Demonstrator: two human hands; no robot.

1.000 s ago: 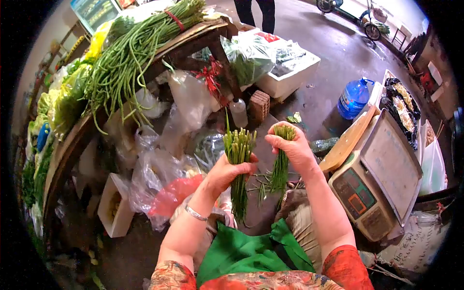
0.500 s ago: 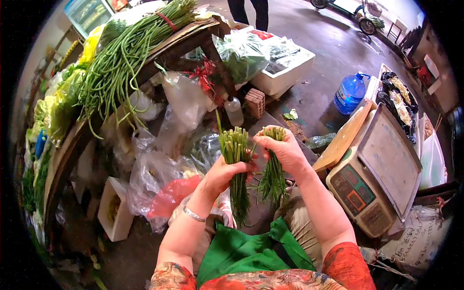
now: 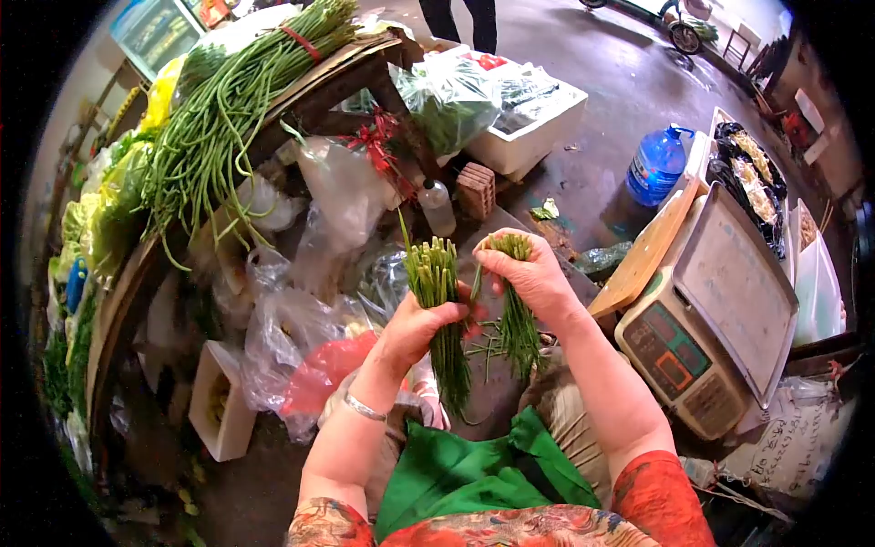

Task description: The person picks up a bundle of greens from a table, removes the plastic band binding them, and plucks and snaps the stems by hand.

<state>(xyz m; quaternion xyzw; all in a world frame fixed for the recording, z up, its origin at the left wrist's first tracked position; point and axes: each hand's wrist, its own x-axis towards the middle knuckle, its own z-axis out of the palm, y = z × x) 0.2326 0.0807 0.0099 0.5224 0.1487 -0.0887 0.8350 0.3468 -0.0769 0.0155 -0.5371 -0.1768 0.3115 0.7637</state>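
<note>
Fingers [image 3: 447, 314] around green-stalked bunches [image 3: 436, 273], ends pale, trailing darker

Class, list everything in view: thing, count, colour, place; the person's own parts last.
Stalk bunches: 2, green, in hands
Beans: 1 bundle, green, on table
Bagged greens: several, green-yellow, left
Table: 1, brown, left
Bags: several, clear, one red, centre left
Small box: 1, white, lower left
Foam box: 1, white, top centre
Bottle: 1, clear, left of brick
Brick: 1, brown, above centre
Jug: 1, blue, right of centre
Board: 1, tan, beside scale
Scale: 1, grey, right
Fridge: 1, pale, top left
Bystander's legs: 2, dark, top centre
Apron: 1, green, bottom centre
Bracelet: 1, silver, left wrist
Left hand: 1, bare, centre
Right hand: 1, bare, centre
</note>
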